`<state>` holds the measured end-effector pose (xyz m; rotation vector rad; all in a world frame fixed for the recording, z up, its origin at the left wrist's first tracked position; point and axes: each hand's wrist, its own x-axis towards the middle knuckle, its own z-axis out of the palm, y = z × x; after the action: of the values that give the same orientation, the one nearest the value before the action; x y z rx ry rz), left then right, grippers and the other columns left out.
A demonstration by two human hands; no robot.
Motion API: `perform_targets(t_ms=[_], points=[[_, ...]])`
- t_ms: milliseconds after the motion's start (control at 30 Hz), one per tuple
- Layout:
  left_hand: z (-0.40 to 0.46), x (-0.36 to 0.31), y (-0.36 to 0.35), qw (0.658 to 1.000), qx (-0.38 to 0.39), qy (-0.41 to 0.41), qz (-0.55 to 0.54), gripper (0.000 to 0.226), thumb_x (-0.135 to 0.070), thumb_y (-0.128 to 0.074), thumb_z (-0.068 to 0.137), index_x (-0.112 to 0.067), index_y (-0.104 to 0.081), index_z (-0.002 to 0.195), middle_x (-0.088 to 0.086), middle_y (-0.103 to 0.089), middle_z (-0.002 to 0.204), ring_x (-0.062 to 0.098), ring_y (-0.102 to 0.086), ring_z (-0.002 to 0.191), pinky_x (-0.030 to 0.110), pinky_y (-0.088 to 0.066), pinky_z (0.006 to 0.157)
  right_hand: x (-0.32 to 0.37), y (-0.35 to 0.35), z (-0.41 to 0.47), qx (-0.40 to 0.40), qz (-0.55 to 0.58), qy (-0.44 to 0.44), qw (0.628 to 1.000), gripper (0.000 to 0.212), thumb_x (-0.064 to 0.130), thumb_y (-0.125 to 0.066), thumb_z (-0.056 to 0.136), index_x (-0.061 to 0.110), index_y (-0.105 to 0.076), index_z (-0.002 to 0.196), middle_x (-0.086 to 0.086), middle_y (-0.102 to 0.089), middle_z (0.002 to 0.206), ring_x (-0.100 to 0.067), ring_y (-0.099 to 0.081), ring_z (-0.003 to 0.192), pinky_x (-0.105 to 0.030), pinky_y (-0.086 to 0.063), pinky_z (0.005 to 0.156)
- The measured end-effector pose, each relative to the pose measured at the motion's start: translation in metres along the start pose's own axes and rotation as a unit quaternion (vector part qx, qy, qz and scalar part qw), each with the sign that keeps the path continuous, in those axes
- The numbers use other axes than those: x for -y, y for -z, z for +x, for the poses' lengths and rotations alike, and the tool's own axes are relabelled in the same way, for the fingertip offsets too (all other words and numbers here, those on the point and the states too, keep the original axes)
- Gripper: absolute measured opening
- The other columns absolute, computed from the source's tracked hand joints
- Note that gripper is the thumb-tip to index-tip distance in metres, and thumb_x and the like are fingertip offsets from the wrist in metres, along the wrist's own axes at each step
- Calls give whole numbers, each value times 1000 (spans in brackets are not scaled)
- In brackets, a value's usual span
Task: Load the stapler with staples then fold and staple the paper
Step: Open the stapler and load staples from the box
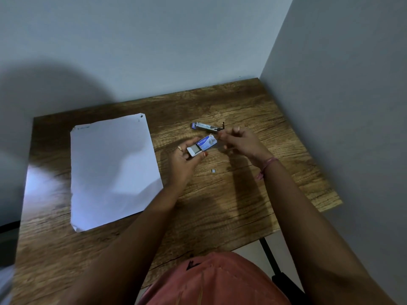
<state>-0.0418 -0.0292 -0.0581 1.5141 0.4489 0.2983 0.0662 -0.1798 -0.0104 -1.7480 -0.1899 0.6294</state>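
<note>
**Staple box open over a wood-grain bench in a grey corner**

Set into a corner of plain grey-blue walls: a bench (220, 205) with a dark, knotted wood-grain top, a black leg showing at its near right edge. On the left half, a white sheet of paper (112, 170) lying flat and unfolded, small dark marks at its far right corner. Right of centre, a stapler (207, 127) resting on the bench, opened out with its metal channel exposed. Just in front of it, a blue staple box (202, 145) gripped in the left hand (184, 159), inner tray slid out toward the left. Right hand (240, 139) raised beside the box end, fingertips pinched together; too small to tell what lies between them. A small loose piece of staples (213, 171) lying on the wood nearer the body. Ring on the left hand, pink thread band on the right wrist. Broad soft shadow across the far left wall.
</note>
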Motion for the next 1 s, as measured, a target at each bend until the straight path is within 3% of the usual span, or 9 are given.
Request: perform_targets(t_ms=[67,133,267,367,433,533,667,867,1000], points=[[1,0,1,1000,-11,2,1,46,-1,-75,76,-16,-61,117,-9,-68,102,-5,-66,92,11,-52,72,-5,13,1,-32,-171,53,983,5,8,-63,89,5,-67,89,-10,-69,87,-12,-64,71,-22,-52,66],[1,1,3,1000,-21,2,4,46,-2,-75,76,-15,-61,117,-11,-67,101,-7,-65,89,8,-49,69,-13,23,0,7,-298,55,953,10,13,-69,85,5,-70,90,-10,-71,90,-16,-66,79,-28,-52,74],[1,4,2,999,-31,3,24,49,-6,-76,77,-14,-59,122,-1,-67,114,0,-64,98,8,-50,71,-27,26,-6,30,-354,55,933,24,15,-78,77,9,-71,98,-3,-70,107,-14,-65,98,-21,-49,88],[0,5,1,999,-31,5,39,49,-8,-76,77,-16,-60,123,-2,-66,118,1,-63,100,6,-49,72,-33,23,-5,-14,-368,98,925,21,15,-78,77,9,-72,96,-3,-71,105,-7,-62,92,1,-39,77],[-1,6,1,999,-29,7,44,49,-9,-76,77,-17,-60,123,-3,-65,117,-3,-63,98,6,-49,71,-34,22,-3,-28,-378,109,919,17,14,-75,79,9,-73,95,-4,-72,103,-3,-58,89,6,-33,71],[-2,7,2,998,-32,9,53,48,-10,-76,77,-20,-60,122,-10,-64,112,-15,-61,91,4,-48,68,-34,22,-1,-28,-385,98,917,15,14,-73,81,10,-73,95,-2,-73,101,-3,-59,89,-1,-35,74],[-3,9,3,998,-29,5,57,47,-10,-77,76,-20,-61,120,-14,-63,108,-15,-61,91,5,-47,69,-27,13,-5,-27,-341,111,933,12,18,-74,81,14,-71,92,9,-67,88,3,-58,77,4,-37,66],[-3,9,1,999,-20,-2,44,50,-5,-77,76,-13,-59,121,-5,-67,109,-6,-65,93,9,-50,71,-2,-27,-15,15,-237,193,952,25,13,-74,80,19,-67,103,7,-69,86,2,-63,74,-8,-47,66],[-4,9,2,999,-16,-6,45,49,-3,-75,77,-9,-58,122,-1,-68,110,1,-67,95,13,-52,73,7,-45,-9,41,-280,230,931,23,12,-74,80,15,-69,102,3,-73,91,4,-64,78,-12,-49,71]])
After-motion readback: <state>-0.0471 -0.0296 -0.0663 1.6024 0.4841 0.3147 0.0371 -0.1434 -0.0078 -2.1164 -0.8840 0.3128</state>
